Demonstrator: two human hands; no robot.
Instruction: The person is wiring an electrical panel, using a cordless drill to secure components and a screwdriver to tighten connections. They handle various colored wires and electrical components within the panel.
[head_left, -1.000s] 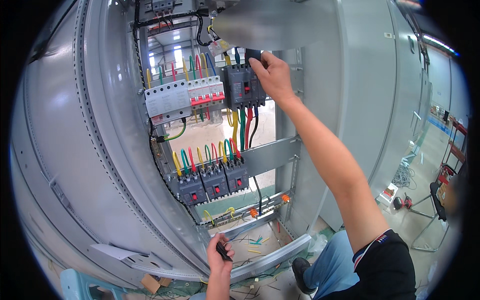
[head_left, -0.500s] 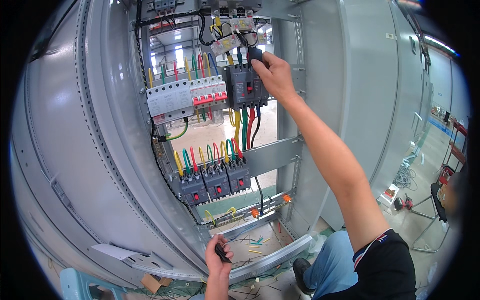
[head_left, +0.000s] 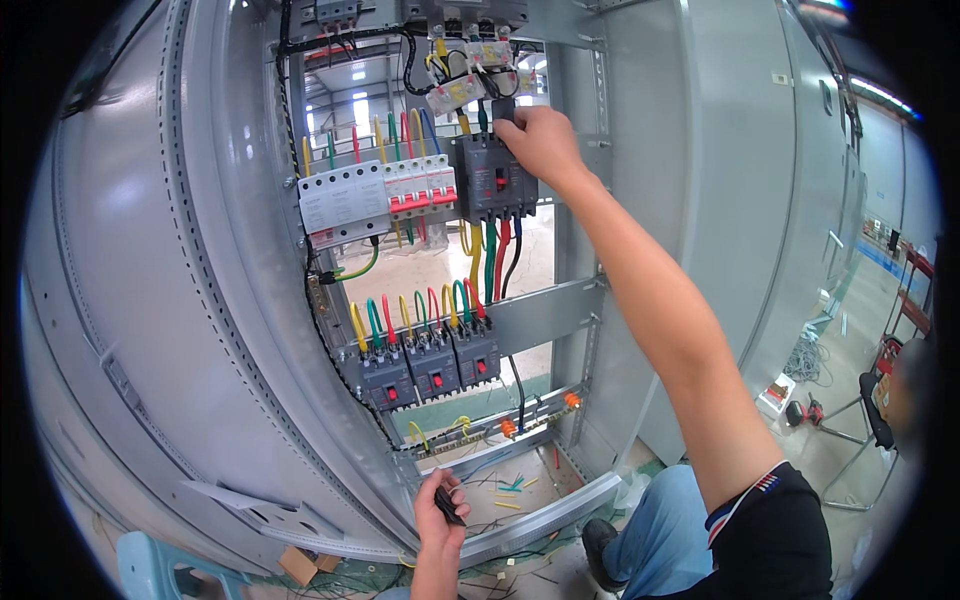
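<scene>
Left grip (head_left: pixel 439 510) clasps a black piece (head_left: pixel 448 506) slanting lengthwise down rightward; right grip (head_left: pixel 541 142) pinches an upright dark plate (head_left: pixel 503 107).

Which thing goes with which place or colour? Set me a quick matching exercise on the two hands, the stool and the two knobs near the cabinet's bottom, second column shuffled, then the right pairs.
Column one:
1. right hand
2. stool
3. left hand
4. knobs

Column two:
A. orange
B. low down, with a black piece in its grip
C. high up, at the top of the big dark switch
D. light blue

Right pairs: 1-C, 2-D, 3-B, 4-A.
</scene>
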